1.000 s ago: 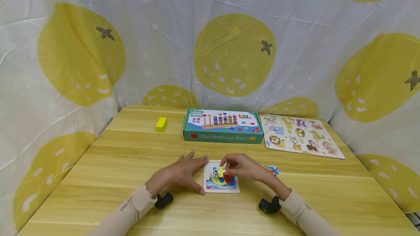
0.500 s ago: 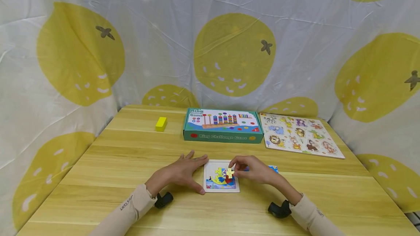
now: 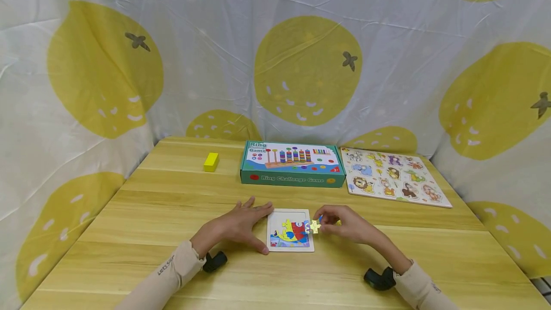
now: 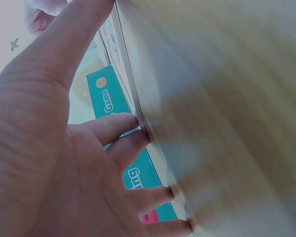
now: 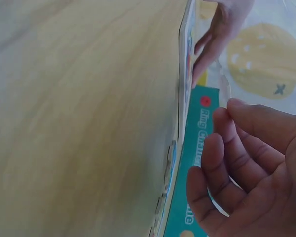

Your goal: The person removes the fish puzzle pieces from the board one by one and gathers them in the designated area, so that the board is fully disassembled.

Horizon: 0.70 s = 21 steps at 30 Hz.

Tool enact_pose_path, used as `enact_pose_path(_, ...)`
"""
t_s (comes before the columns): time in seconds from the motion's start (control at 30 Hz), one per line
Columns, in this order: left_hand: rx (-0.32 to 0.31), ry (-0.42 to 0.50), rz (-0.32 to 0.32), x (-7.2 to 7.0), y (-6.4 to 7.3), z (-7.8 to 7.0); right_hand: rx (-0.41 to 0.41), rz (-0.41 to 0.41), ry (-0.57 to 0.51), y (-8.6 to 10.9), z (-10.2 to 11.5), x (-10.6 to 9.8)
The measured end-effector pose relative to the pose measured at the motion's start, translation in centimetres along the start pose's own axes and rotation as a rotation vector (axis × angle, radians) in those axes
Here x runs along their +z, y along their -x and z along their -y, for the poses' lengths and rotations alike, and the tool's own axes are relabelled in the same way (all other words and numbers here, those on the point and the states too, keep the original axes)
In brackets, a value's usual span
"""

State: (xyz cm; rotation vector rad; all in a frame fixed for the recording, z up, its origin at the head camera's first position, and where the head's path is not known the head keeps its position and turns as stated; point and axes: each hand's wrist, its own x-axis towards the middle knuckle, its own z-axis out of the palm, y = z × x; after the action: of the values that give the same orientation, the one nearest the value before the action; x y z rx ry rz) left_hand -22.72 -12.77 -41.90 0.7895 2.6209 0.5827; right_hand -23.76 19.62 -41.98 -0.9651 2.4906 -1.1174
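Observation:
A small square jigsaw tray lies in front of me, with joined pieces in its lower part showing a yellow, red and blue picture. My left hand rests at its left edge, fingers spread; in the left wrist view the fingertips touch the table and tray side. Thumb and forefinger of my right hand pinch a yellow jigsaw piece over the tray's right edge. The right wrist view shows this piece nearly edge-on. Loose jigsaw pieces lie on the table below that hand, mostly hidden in the head view.
Behind the tray stands a green Ring Challenge Game box. An animal peg puzzle board lies at the back right, and a yellow block at the back left. A patterned curtain closes off the table's far side.
My right hand has moved right with the yellow piece, from over the middle of the tray to its right edge, uncovering the red part of the picture. The left hand has stayed put.

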Motion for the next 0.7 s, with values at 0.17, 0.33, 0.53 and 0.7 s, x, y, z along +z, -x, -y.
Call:
enact_pose_path(0.17,0.0,-0.001,-0.002,0.0,0.0,-0.1,0.011,-0.018,0.001,0.7,-0.6,-0.3)
enact_pose_path(0.33,-0.002,-0.002,-0.001,-0.1,0.0,-0.2,0.02,-0.023,-0.007,1.3,-0.5,-0.7)
enact_pose_path(0.53,0.003,0.004,-0.004,-0.1,0.1,-0.2,0.033,0.002,-0.019,2.0,-1.4,-1.2)
enact_pose_path(0.7,0.004,0.008,-0.008,-0.1,0.1,-0.2,0.023,0.025,-0.034,2.3,-1.9,-1.2)
